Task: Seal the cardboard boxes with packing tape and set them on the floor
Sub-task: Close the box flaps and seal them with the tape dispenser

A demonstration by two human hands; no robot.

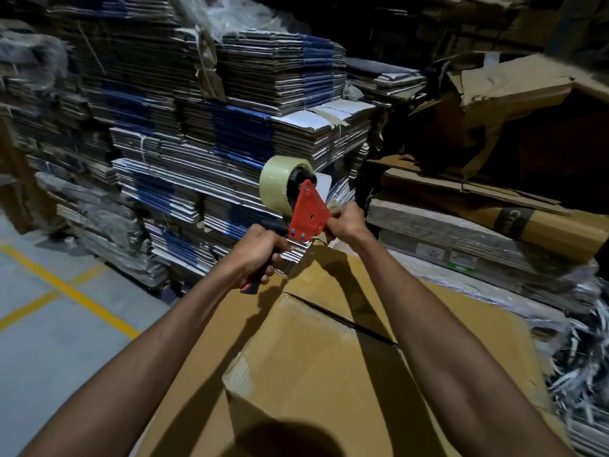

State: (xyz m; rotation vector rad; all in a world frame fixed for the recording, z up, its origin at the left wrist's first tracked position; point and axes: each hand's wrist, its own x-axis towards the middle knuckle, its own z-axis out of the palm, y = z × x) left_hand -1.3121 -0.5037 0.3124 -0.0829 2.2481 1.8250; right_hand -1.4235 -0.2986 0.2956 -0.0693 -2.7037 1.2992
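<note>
Above the far edge of the cardboard box, whose near side runs out of view, the left hand has its grip clenched round the tape dispenser handle, mostly hidden, while the right hand pinches its front end, fingertips concealed.

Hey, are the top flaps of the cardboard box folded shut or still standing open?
Folded shut but untaped: the cardboard box flaps lie flat, a dark bare seam running between them.

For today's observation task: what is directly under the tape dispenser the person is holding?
Under the tape dispenser lies the far end of the cardboard box, its top seam visible. The box's contents are hidden.
</note>
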